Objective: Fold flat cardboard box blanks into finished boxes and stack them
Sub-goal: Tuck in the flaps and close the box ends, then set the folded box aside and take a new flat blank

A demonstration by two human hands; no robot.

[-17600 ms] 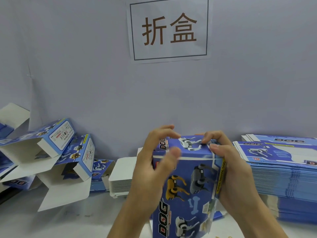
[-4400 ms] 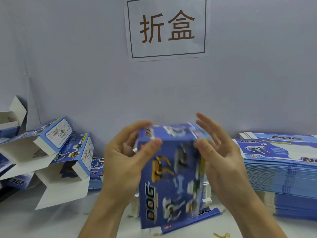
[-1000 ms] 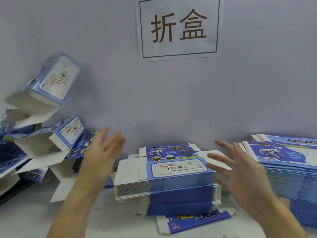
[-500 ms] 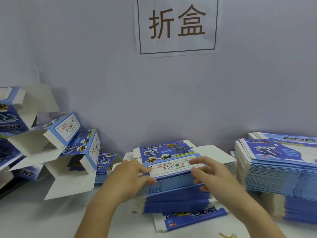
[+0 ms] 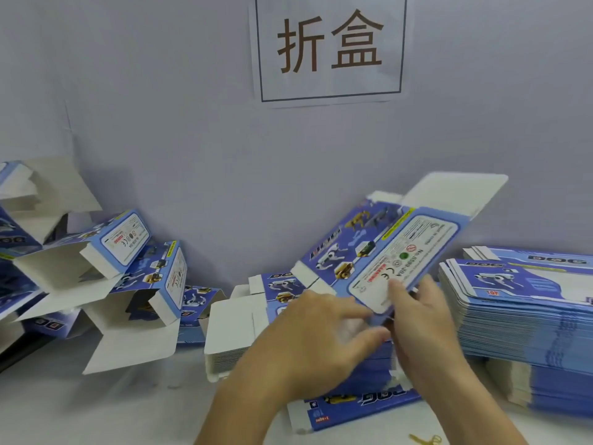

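A flat blue box blank (image 5: 382, 245) printed with robot dogs is lifted off the middle stack of blanks (image 5: 231, 329) and tilts up to the right, its white flap high near the wall. My right hand (image 5: 417, 319) pinches the blank's near lower edge, thumb on the white label panel. My left hand (image 5: 321, 332) hovers just left of that edge with fingers spread and blurred, over the stack. Folded boxes (image 5: 128, 252) with open white flaps lie piled at the left.
A tall pile of blanks (image 5: 526, 303) fills the right side. One loose blank (image 5: 359, 409) lies on the white table in front of the middle stack. A small yellow rubber band (image 5: 426, 440) lies at the bottom edge. The grey wall carries a paper sign (image 5: 330, 46).
Both hands were on the top blank of the middle stack half a second ago. Now that blank is raised and tilted up to the right in my right hand.
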